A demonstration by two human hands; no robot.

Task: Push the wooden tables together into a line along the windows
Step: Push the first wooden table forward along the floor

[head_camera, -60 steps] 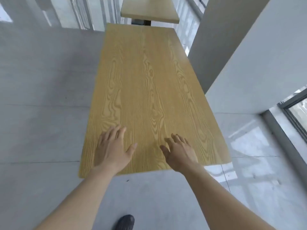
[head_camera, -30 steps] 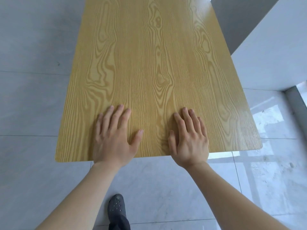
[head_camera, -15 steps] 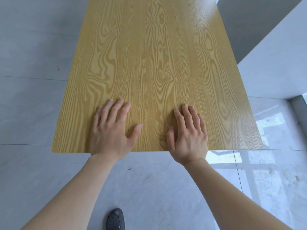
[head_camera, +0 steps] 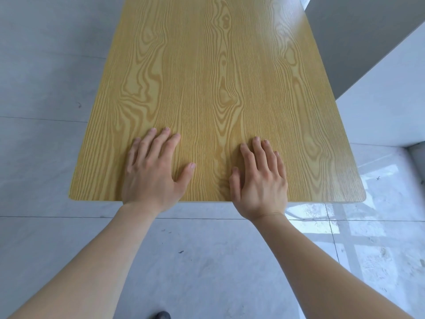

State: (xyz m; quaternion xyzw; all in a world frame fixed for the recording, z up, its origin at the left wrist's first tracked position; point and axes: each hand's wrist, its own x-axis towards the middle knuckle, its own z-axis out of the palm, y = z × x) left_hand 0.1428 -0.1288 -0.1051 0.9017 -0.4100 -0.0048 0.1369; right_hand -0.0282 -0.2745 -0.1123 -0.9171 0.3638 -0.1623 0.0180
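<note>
Both hands lie flat, palms down, on the near end of the wooden table (head_camera: 207, 88). Left hand (head_camera: 153, 176) has fingers spread and thumb angled out toward centre; right hand (head_camera: 259, 183) has fingers closer together, thumb tucked alongside. Neither grasps anything — fingers extended, heels of the palms over the near edge, wrists just off the tabletop. Arms reach forward, nearly straight.

Table position: runs lengthwise away from the person over a pale tiled floor (head_camera: 46, 157), near short edge square to the body. A grey wall (head_camera: 379, 93) stands close along the right long side, touching or not I cannot tell. Far end is out of frame, so no second table and no window frame are visible; only bright reflections on the floor at right.

Step in hand, as I judge it: sliding this table forward along its length to meet the next one.

Notes for doing it well:
- Flat palms drive by friction only, so keep downward pressure even; hooking the heels against the edge would give a surer push
- Hands sit slightly left of centre between them; push equally, or the far end may swing toward the wall
- Short, steady shoves — legs may catch on tile joints
- Look up before contact to check alignment with the neighbouring table
</note>
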